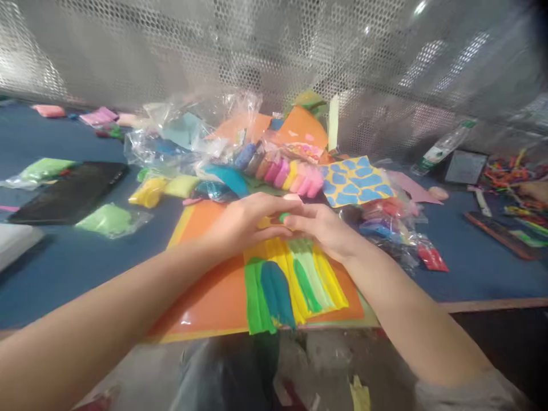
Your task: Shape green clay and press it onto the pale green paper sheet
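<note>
My left hand [246, 220] and my right hand [321, 225] meet above an orange sheet [209, 285] on the blue table. Their fingertips pinch together around a small green piece of clay [283, 216], with a bit of yellow showing beside it. Just below the hands lies a clay picture [291, 282] of yellow, green and teal strips pressed flat on the orange sheet. Both hands have their fingers curled and closed on the small piece.
Behind the hands lies a row of coloured clay sticks [282, 171], plastic bags [188, 131] and a yellow and blue patterned sheet [355, 180]. A black tablet [71, 191] and green clay packets [107, 220] lie at left. A bottle [443, 145] lies at right.
</note>
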The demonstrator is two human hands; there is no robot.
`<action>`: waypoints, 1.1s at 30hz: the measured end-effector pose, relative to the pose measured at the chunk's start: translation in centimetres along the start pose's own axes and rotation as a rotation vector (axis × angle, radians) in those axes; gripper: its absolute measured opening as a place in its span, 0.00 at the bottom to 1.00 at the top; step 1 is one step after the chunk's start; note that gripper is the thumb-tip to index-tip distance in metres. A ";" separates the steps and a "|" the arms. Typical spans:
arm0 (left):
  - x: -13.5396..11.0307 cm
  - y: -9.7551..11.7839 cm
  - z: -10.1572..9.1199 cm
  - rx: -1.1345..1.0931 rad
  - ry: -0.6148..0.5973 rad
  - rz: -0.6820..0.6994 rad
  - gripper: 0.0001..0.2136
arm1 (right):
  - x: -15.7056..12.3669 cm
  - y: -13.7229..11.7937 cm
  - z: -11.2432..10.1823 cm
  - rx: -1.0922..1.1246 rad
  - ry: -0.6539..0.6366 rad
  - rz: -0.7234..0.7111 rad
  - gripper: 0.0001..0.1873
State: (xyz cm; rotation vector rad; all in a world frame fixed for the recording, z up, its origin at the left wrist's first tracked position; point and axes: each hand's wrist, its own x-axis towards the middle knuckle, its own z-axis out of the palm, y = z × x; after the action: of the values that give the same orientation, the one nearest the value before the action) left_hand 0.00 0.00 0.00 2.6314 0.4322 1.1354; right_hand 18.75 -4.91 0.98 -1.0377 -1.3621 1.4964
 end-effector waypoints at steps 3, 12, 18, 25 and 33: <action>0.1 0.2 0.0 0.003 0.012 0.003 0.13 | 0.0 0.1 0.1 0.014 0.025 0.015 0.16; 0.2 0.4 0.2 0.034 0.080 -0.048 0.12 | 0.0 -0.3 0.5 -0.039 0.082 -0.016 0.16; -0.2 -0.1 0.5 0.053 0.009 -0.182 0.25 | 0.2 0.0 0.4 -0.111 0.174 -0.071 0.16; -0.9 -2.0 0.6 -0.192 -0.139 -0.287 0.24 | -0.2 -2.0 -0.8 -0.353 0.382 -0.367 0.14; -0.9 -2.1 0.7 -0.176 -0.168 -0.335 0.22 | -6.3 -2.2 0.7 -1.094 0.232 -0.397 0.07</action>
State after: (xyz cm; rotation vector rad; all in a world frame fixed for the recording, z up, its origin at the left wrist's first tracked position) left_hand -0.43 1.57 -1.78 2.3638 0.6743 0.8021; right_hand 20.15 -11.01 3.48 -1.3855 -2.0904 0.2401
